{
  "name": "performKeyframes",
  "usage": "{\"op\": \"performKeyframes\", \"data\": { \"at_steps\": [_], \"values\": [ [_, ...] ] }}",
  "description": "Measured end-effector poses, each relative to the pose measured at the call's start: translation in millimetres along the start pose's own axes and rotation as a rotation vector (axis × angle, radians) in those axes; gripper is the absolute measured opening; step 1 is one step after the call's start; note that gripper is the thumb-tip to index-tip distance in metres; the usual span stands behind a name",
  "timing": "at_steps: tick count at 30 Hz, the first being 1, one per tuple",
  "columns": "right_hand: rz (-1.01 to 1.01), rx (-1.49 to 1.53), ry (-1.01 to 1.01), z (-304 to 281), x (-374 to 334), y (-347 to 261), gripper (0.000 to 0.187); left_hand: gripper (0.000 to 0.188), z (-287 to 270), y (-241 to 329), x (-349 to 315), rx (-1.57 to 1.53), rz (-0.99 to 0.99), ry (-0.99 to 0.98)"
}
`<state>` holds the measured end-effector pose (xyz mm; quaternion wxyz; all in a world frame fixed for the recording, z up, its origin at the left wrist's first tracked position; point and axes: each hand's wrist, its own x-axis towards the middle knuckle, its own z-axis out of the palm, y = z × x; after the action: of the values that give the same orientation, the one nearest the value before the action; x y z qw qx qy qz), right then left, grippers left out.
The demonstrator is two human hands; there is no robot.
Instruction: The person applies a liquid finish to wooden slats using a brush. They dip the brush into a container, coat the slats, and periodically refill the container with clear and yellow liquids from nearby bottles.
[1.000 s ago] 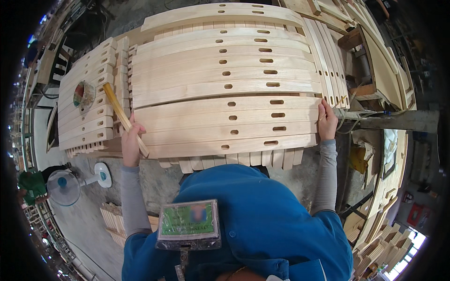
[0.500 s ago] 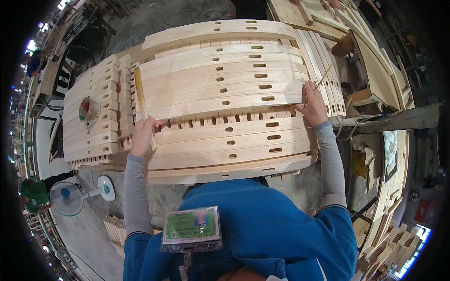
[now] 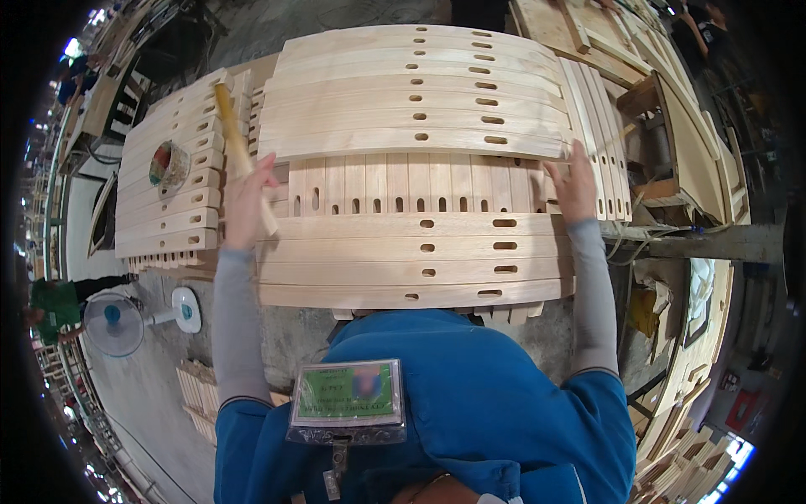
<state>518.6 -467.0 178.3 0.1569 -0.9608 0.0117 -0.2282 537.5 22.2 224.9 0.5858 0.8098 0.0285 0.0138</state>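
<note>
Pale wooden boards with oval slots lie side by side in two groups, a far group [image 3: 353, 109] and a near group [image 3: 353, 248]. Slotted upright-running pieces [image 3: 403, 181] show in the gap between them. My left hand [image 3: 246, 206], smeared by motion, is closed round a flat wooden stick [image 3: 238, 143] with a yellowish far end, over the boards' left ends. At the right end of the far group is my right hand [image 3: 575, 186], thumb and fingers apart at the tips. A thin stick with a yellowish tip [image 3: 627, 130], blurred, slants out from it.
A small round tub [image 3: 170, 165] stands on another stack of slotted boards [image 3: 138, 189] at the left. More boards [image 3: 598, 134] lie along the right side. Beyond are a wooden box frame [image 3: 651, 139], a grey beam [image 3: 714, 239] and a floor fan [image 3: 117, 323].
The far boards have moved away from me and closed up together, so the gap before the near group is wider. Both hands have moved farther out; the left stick has swung leftward.
</note>
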Motion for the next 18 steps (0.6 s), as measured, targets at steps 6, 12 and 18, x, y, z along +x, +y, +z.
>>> {"op": "performKeyframes", "data": {
  "at_steps": [6,12,18],
  "values": [
    [-0.443,0.161,-0.464,-97,-100,-55,0.096,0.027,-52,55,-129,-0.033,-0.418,-0.448],
    [-0.455,-0.122,-0.348,-60,-156,-56,0.051,0.028,-8,-23,-180,-0.134,-0.430,-0.310],
    [-0.463,-0.123,-0.291,-49,-124,-56,0.061,0.028,9,-25,-156,-0.219,-0.339,-0.258]
  ]
}}
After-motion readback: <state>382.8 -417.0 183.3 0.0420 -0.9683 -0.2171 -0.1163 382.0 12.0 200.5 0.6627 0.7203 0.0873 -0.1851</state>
